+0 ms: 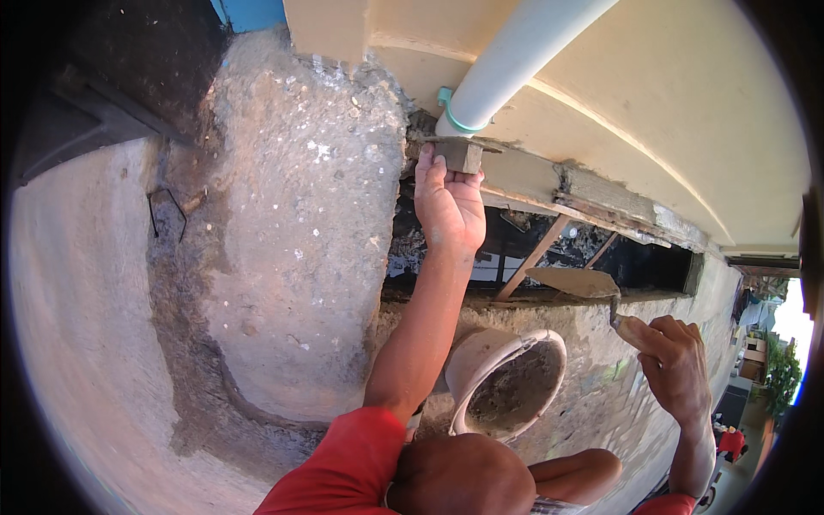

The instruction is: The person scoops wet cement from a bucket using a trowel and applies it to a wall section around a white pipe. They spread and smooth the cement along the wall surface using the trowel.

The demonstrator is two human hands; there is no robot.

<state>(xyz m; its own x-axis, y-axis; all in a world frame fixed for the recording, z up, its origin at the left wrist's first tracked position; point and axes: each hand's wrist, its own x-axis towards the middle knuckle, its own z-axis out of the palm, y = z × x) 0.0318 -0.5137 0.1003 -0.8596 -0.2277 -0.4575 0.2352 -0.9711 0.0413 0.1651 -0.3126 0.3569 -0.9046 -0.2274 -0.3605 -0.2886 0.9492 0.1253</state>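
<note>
A rough concrete column (300, 215) stands at the left, bounding a dark gap under the cream wall. The left hand (448, 210) reaches up with fingers closed around a small wooden block (459, 154), pressing it against the ledge just below the white pipe (515, 51), seemingly to seat it there. Below sits a bucket (506, 382) of mortar, within easy reach. Further right, the right hand (674, 365) grips a trowel (575, 281), its blade level and loaded with mortar.
</note>
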